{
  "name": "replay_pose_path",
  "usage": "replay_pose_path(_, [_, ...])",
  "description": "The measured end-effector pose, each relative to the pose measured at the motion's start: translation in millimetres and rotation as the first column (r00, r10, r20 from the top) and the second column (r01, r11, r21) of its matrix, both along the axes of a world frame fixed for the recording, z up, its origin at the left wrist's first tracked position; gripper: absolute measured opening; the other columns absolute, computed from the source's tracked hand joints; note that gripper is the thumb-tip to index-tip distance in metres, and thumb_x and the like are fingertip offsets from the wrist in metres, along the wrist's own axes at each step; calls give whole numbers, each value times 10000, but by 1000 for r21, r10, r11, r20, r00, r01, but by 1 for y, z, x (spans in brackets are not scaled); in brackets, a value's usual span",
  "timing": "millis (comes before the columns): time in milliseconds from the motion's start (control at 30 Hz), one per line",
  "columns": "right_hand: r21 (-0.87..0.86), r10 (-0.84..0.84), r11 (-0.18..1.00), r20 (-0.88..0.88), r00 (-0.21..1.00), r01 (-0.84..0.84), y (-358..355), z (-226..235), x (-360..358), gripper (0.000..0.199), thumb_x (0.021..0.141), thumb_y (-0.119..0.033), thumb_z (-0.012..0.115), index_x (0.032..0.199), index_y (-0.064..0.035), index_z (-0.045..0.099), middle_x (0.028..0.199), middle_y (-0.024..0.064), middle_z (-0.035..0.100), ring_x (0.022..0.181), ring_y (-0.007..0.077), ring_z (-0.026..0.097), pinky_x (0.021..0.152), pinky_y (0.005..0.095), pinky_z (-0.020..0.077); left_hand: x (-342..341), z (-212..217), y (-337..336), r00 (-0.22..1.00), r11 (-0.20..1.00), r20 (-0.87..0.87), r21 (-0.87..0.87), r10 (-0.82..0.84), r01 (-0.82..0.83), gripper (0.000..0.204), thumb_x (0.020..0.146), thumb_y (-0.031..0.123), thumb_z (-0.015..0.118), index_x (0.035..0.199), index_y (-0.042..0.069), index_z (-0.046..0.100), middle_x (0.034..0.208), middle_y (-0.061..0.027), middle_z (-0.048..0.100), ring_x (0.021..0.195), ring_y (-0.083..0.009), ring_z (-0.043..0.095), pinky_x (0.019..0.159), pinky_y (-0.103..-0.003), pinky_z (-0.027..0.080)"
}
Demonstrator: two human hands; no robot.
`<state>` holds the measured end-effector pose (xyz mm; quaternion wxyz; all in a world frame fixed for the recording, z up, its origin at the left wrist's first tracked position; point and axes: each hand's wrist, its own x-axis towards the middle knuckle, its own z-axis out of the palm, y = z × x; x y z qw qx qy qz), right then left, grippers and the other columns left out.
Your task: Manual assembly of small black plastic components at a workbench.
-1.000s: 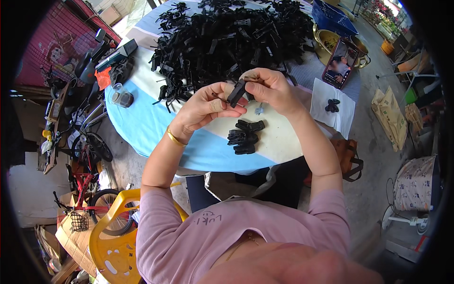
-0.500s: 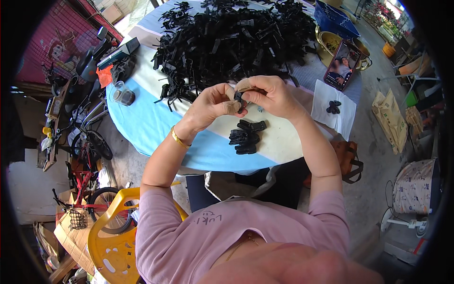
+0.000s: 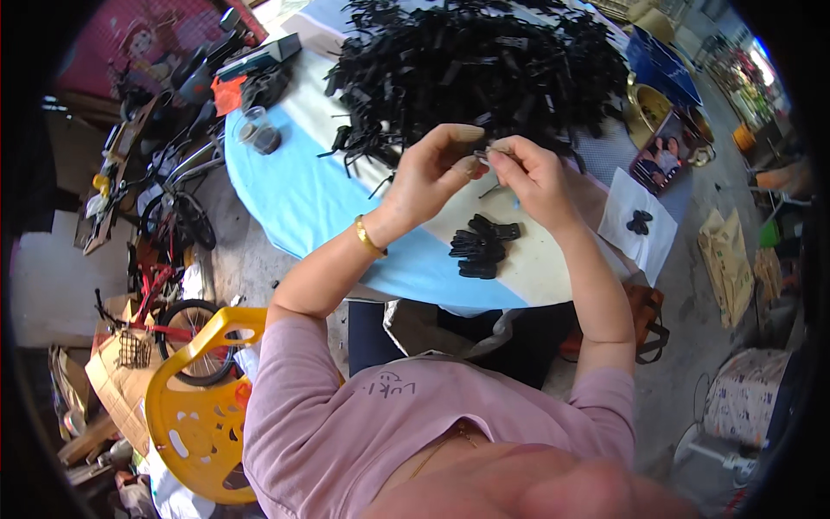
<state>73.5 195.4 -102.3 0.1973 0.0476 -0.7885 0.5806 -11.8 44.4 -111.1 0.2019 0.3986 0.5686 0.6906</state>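
Note:
Both my hands meet above the table, just in front of a big heap of black plastic clip-like pieces point(image 3: 484, 73). The fingers of my left hand point(image 3: 425, 180) are curled, with tan tape on the fingertips, and its thumb tip touches a small piece I cannot make out. Thumb and forefinger of my right hand point(image 3: 534, 177) pinch together at the same spot, also with tape on them. Below the hands, a small pile of black plastic pieces point(image 3: 484, 247) lies on the cloth, nearer to me.
A striped cloth covers the round table point(image 3: 294, 203). At left stands a clear cup with dark contents point(image 3: 259, 136). To the right are a phone point(image 3: 661, 160), a white paper point(image 3: 635, 238) with a black piece on it, and a brass pot point(image 3: 644, 108). A yellow chair point(image 3: 186, 441) stands at lower left.
The view has shifted, so the table sits farther right. The black piece seen between my fingers earlier no longer shows there. My left forefinger has lifted away from its thumb.

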Motion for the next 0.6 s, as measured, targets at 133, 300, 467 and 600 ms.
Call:
replay_pose_path(133, [20,31,999,18,999,-31,0,0,-1,105,872,-92,520,876,-3,575,647,-27,501,605,34,448,550,168,355,1,0,-2,998,999,-29,-2,52,-52,306,823,-4,572,1113,-33,478,953,-72,583,863,-108,584,783,-230,478])
replay_pose_path(300, [-49,21,999,26,999,-20,-3,-6,-2,111,865,-97,528,839,-6,586,620,-19,515,574,35,448,526,176,356,2,-7,0,983,991,-121,20,136,-135,228,810,3,593,1028,-33,537,946,-72,591,822,-105,582,722,-227,492])
replay_pose_path(467, [-130,81,990,189,979,-57,-5,-3,-3,182,875,-128,512,719,-37,532,605,-46,464,560,22,394,496,176,297,4,-4,-2,824,954,-486,91,292,-284,189,750,-19,634,928,-38,575,838,-102,582,734,-159,600,634,-250,512])
replay_pose_path(600, [-126,155,983,201,967,-131,11,1,-4,146,873,-121,522,771,-23,562,609,-53,452,554,19,378,499,176,313,5,-9,5,933,979,-299,8,199,-206,207,783,6,621,977,-24,558,926,-90,609,823,-168,620,709,-235,511])
